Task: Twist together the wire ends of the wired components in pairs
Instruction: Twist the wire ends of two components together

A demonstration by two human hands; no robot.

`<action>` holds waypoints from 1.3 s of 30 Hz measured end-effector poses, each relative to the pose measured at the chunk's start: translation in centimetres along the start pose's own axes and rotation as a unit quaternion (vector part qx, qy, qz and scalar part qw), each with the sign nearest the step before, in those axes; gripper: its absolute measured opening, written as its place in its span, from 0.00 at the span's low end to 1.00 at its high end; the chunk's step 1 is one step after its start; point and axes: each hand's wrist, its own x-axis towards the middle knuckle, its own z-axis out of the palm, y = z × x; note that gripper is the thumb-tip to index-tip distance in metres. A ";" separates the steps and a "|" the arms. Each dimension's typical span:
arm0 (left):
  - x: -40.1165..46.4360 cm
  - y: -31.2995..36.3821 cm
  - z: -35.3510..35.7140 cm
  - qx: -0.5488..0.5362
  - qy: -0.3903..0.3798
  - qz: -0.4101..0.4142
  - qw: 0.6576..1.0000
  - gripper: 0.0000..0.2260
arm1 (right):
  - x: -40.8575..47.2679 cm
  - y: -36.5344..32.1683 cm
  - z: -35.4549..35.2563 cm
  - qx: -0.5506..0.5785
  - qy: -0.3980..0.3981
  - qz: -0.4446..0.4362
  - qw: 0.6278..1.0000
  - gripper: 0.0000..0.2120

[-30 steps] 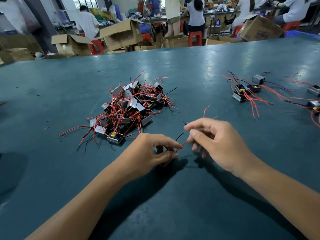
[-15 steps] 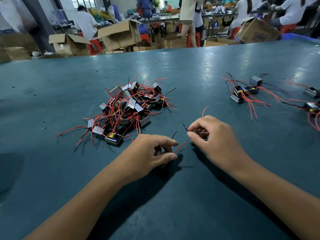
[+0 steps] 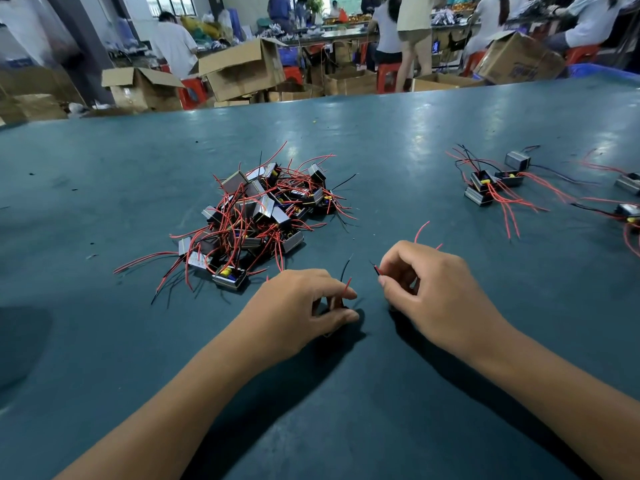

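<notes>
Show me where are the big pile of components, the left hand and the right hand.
big pile of components (image 3: pixel 258 216): head view, on the middle of the heap.
left hand (image 3: pixel 294 306): head view, on its back.
right hand (image 3: pixel 436 292): head view, on its back.

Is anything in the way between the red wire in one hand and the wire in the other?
Nothing visible. The left hand pinches a red wire end, the right hand another; only bare green table shows in the gap between them.
</notes>
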 end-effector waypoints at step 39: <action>-0.1 1.0 -0.2 -0.095 0.056 -0.044 0.993 0.08 | -0.1 -1.4 -0.1 0.041 -0.054 0.015 0.998 0.10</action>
